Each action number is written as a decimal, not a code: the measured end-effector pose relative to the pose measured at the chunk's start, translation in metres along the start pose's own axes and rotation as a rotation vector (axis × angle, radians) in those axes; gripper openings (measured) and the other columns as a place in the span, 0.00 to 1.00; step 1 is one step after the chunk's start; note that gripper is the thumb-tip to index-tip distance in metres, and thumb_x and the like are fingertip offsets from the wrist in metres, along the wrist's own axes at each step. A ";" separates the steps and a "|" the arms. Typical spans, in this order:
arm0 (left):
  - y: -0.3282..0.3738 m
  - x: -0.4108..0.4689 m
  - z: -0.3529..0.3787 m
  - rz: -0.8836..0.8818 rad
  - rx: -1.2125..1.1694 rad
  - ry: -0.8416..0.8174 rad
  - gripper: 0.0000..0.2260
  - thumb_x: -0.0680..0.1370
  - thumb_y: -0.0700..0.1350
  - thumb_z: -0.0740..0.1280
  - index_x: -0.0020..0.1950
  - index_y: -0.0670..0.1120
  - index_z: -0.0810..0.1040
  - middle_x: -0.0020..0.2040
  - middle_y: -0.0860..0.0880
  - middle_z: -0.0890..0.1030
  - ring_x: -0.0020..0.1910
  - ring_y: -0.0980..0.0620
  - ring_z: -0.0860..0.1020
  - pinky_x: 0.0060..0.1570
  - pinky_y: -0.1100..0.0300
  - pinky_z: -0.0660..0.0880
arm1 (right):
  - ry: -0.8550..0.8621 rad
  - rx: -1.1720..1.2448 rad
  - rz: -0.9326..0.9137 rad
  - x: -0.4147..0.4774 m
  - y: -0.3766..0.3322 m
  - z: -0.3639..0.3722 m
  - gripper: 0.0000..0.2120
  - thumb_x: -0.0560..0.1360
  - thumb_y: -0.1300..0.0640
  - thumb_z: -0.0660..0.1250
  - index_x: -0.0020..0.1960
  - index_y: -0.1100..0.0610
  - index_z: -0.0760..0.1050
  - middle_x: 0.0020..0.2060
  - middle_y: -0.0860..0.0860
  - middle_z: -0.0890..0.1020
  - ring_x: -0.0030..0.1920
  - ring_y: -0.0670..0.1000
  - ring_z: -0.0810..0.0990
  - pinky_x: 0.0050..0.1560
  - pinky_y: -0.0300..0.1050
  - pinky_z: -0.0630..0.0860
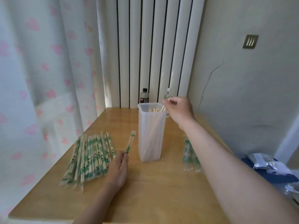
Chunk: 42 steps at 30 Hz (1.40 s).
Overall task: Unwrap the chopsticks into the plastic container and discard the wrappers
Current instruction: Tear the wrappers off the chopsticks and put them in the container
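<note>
A tall translucent plastic container [151, 135] stands mid-table, with several bare wooden chopsticks [156, 110] upright inside. My right hand [179, 110] is at the container's right rim, pinching the top of a chopstick pair that leans inside. My left hand [119, 167] rests low on the table and pinches the bottom end of a clear, green-printed wrapper [130, 143] that points up and away. Whether chopsticks are inside that wrapper cannot be told. A pile of wrapped chopsticks [89, 156] lies to the left. Several flat wrappers [190, 154] lie right of the container, partly hidden by my right forearm.
The wooden table [158, 191] has its front edge near me. A dark bottle [144, 96] and a small clear bottle [168, 94] stand behind the container by the radiator. A curtain hangs left. Blue fabric with packets [267, 165] lies off the table's right side.
</note>
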<state>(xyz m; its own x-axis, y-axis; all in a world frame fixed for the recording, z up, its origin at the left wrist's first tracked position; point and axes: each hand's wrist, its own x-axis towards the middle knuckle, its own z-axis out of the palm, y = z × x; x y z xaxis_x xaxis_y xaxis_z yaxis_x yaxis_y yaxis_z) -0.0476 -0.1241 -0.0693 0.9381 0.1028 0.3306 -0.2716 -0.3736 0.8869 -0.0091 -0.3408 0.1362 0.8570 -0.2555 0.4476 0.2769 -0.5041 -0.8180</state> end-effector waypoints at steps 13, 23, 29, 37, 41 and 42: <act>0.018 -0.009 0.007 0.030 0.019 -0.002 0.12 0.83 0.54 0.57 0.43 0.51 0.71 0.34 0.51 0.74 0.34 0.51 0.73 0.38 0.50 0.71 | -0.316 -0.020 0.074 -0.076 0.052 0.005 0.15 0.79 0.49 0.67 0.44 0.61 0.81 0.36 0.60 0.83 0.28 0.49 0.75 0.31 0.39 0.69; 0.081 -0.021 0.085 0.056 -0.127 -0.281 0.09 0.84 0.49 0.60 0.47 0.48 0.74 0.30 0.53 0.73 0.30 0.52 0.71 0.34 0.53 0.68 | -0.294 0.356 0.351 -0.078 0.096 -0.025 0.08 0.81 0.58 0.68 0.46 0.59 0.83 0.39 0.53 0.81 0.26 0.47 0.71 0.24 0.39 0.57; 0.099 -0.023 0.118 -0.038 -0.130 -0.423 0.10 0.84 0.48 0.60 0.48 0.44 0.76 0.31 0.50 0.72 0.32 0.51 0.72 0.35 0.54 0.69 | -0.245 0.331 0.355 -0.076 0.129 -0.041 0.05 0.80 0.59 0.70 0.48 0.59 0.83 0.30 0.50 0.78 0.26 0.47 0.71 0.22 0.38 0.60; 0.121 0.005 0.153 -0.227 0.023 -0.443 0.11 0.83 0.46 0.60 0.48 0.45 0.80 0.36 0.47 0.77 0.33 0.49 0.75 0.33 0.57 0.71 | 0.111 0.262 0.512 -0.048 0.186 -0.088 0.13 0.83 0.49 0.66 0.46 0.58 0.79 0.35 0.51 0.79 0.28 0.49 0.72 0.23 0.39 0.64; 0.143 0.031 0.178 -0.345 0.026 -0.446 0.07 0.81 0.40 0.61 0.46 0.41 0.77 0.42 0.44 0.77 0.39 0.47 0.77 0.32 0.57 0.79 | 0.106 -0.323 0.429 -0.064 0.233 -0.105 0.11 0.82 0.58 0.61 0.42 0.61 0.74 0.36 0.53 0.78 0.40 0.57 0.77 0.40 0.50 0.76; 0.144 0.038 0.186 -0.338 0.049 -0.451 0.07 0.81 0.39 0.61 0.46 0.40 0.76 0.41 0.43 0.76 0.37 0.48 0.76 0.32 0.58 0.79 | 0.104 -0.351 0.405 -0.068 0.242 -0.105 0.11 0.81 0.59 0.61 0.41 0.61 0.74 0.35 0.53 0.78 0.39 0.58 0.78 0.38 0.51 0.74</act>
<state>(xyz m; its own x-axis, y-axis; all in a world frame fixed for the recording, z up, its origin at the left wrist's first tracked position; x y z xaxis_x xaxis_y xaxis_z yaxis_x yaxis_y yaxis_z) -0.0110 -0.3452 0.0116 0.9731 -0.1757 -0.1492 0.0600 -0.4321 0.8998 -0.0462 -0.5321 -0.0543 0.8124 -0.5577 0.1701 -0.2432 -0.5892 -0.7705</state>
